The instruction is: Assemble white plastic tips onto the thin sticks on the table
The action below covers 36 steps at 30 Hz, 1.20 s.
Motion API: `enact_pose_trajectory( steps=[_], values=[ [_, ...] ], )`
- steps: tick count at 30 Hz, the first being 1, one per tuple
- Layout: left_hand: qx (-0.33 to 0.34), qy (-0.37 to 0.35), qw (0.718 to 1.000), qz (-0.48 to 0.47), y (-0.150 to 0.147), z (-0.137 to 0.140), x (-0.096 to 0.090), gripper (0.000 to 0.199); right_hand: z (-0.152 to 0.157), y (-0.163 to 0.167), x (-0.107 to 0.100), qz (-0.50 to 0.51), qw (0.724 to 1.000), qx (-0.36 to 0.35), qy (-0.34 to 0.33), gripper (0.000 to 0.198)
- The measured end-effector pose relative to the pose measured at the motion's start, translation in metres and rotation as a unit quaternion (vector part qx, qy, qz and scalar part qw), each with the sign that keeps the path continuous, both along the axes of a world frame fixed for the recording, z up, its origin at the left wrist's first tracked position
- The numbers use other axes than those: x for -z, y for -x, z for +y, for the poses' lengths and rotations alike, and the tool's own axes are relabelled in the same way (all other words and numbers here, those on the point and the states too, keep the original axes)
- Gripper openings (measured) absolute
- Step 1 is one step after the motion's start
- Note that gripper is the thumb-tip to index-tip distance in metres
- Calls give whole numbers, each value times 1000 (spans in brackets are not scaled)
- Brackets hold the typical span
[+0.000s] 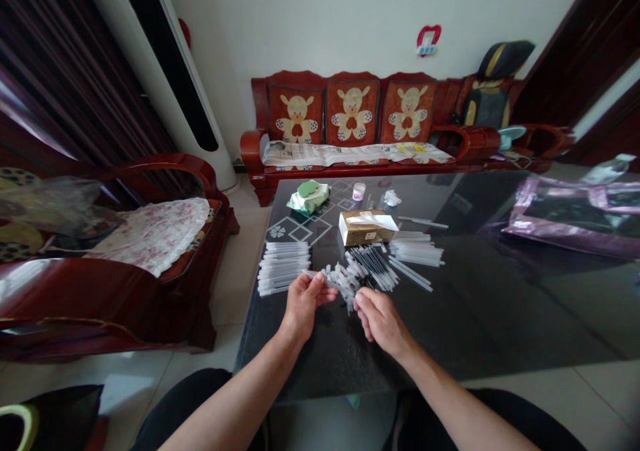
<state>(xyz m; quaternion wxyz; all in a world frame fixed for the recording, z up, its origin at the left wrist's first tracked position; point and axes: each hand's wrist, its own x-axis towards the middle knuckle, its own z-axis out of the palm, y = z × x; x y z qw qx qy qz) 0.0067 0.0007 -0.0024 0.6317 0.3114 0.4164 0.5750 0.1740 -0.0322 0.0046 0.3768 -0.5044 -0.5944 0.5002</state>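
Note:
A translucent white pen barrel is pinched between the thumb and fingers of my left hand, pointing toward my right hand. My right hand is closed in a pinch near the barrel's far end; what its fingertips hold is too small to make out. Just beyond both hands lies a heap of small white pen caps, with small black pieces among them. Behind the heap, dark pen refills lie side by side. Finished-looking white pen tubes form a row at left, and more white tubes are stacked at right.
A tissue box stands behind the refills on the dark glossy table. Farther back are a green wipes pack, a small jar and crumpled tissue. A purple-edged clear bag lies at right.

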Motion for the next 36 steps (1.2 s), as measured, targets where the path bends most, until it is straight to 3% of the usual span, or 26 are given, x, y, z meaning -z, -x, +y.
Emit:
enact_pose_trajectory(
  steps=[4,7,12,17,20,22,25,29,33,36],
  values=[
    [0,-6,1000,-2,-2,-2,1,35,3,3,3,185,969,4,161,31],
    [-8,1,1000,-1,-1,-1,2,35,4,1,2,192,966,-4,172,35],
    [-22,14,1000,-2,3,3,1,31,6,-6,-1,-11,1000,1,4,36],
    [-15,23,1000,1,2,2,2,32,4,-8,-7,-179,972,-11,-153,22],
    [-6,21,1000,2,1,1,2,32,2,-7,-9,-201,961,-20,-187,28],
    [0,17,1000,4,1,1,1,33,1,-5,-8,-154,977,-27,-146,31],
    [6,6,1000,4,0,0,-1,33,0,-2,-3,2,1000,-17,-1,33],
    [7,-5,1000,8,0,-2,0,36,1,3,3,218,961,-10,170,32],
    [6,-5,1000,15,2,0,1,36,2,3,3,291,928,-24,230,30],
    [8,2,1000,19,4,3,1,35,4,0,0,248,946,-29,206,38]
  ],
)
